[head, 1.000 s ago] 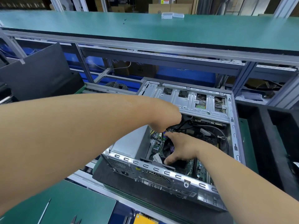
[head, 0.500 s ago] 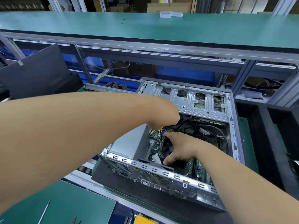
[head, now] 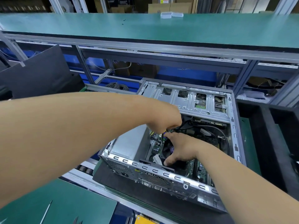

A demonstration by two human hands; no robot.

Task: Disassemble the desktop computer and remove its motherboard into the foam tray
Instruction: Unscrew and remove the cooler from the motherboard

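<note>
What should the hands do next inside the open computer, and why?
Probably the left hand should pull the yellow and black wires it pinches straight up off the motherboard. The board sits deep in the case with cables across it, and the right hand rests on the fan, steadying things.

An electronics assembly workshop: green-matted workbenches [head: 145, 28] on aluminium framing [head: 161, 50], a roller conveyor [head: 84, 169] below, blue bins [head: 186, 75] and cardboard boxes [head: 169, 7] behind.
</note>
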